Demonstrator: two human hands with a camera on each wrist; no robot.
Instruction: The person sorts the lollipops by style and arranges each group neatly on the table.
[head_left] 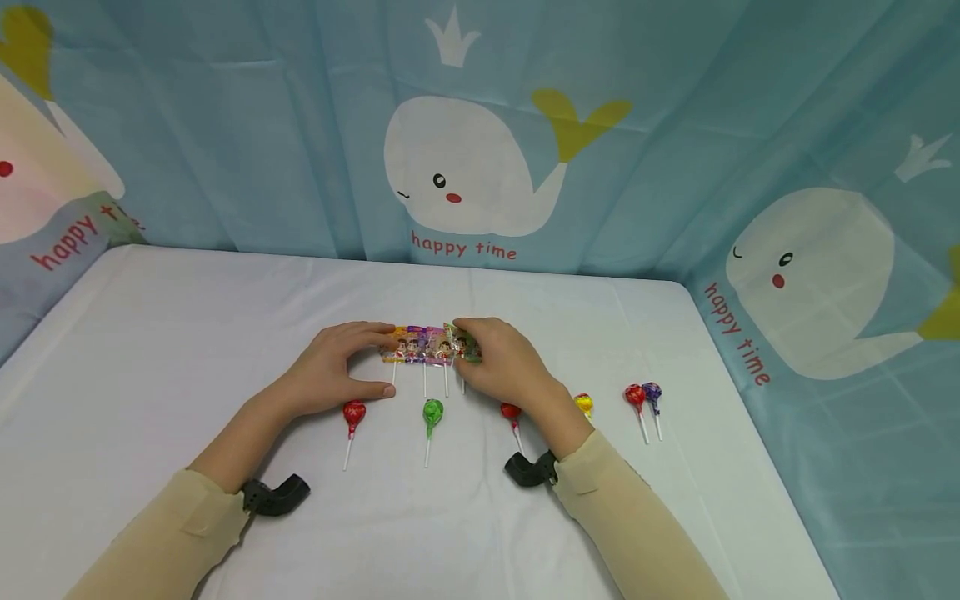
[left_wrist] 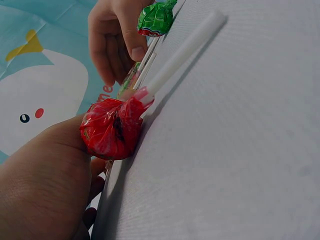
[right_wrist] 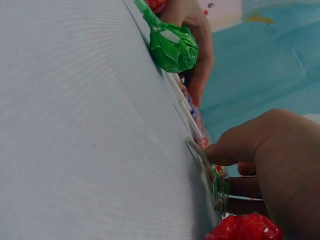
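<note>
A row of flat lollipops (head_left: 415, 346) in clear, patterned wrappers lies side by side on the white table, sticks toward me. At its right end my right hand (head_left: 504, 358) pinches a green-wrapped flat lollipop (right_wrist: 218, 187) between thumb and fingers. My left hand (head_left: 335, 367) is at the left end, fingertips on the orange wrapper (head_left: 390, 354) and thumb spread apart near the stick. Nearer me are a red round lollipop (head_left: 354, 412), a green round lollipop (head_left: 432, 413) and another red lollipop (head_left: 511, 412) beside my right wrist.
A yellow lollipop (head_left: 583, 403) is partly hidden by my right forearm. Farther right, a red lollipop (head_left: 635, 395) and a purple lollipop (head_left: 652, 392) lie together. A blue curtain (head_left: 315, 150) with whale prints hangs behind the table and along its right side.
</note>
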